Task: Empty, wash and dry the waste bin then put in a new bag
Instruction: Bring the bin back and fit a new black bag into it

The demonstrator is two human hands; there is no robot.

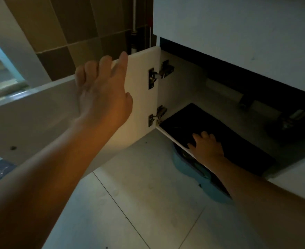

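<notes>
A white cabinet door [141, 97] stands swung wide open on two metal hinges [161, 73], and the person's left hand [101, 90] rests over its top edge, fingers draped over the far side and loosely spread rather than clenched. The right hand [206, 147] reaches low into the open cabinet, fingers fairly straight and lying flat on a black sheet [202, 123] that covers the cabinet's bottom shelf; whether that sheet is a bag or a liner cannot be told in the dim light. Below the shelf's pale front edge [173, 139], a light blue rounded thing [186, 166] sits on the floor, partly hidden by the right forearm and the shelf; it may be the waste bin, with something dark in it, but this is unclear. Deeper inside the cabinet, to the right, dark pipework [290, 119] crowds the back corner. Brown wall tiles [58, 33] and a vertical pipe [134, 18] lie behind the door. The pale tiled floor [139, 203] in front of the cabinet lies open between the two forearms.
</notes>
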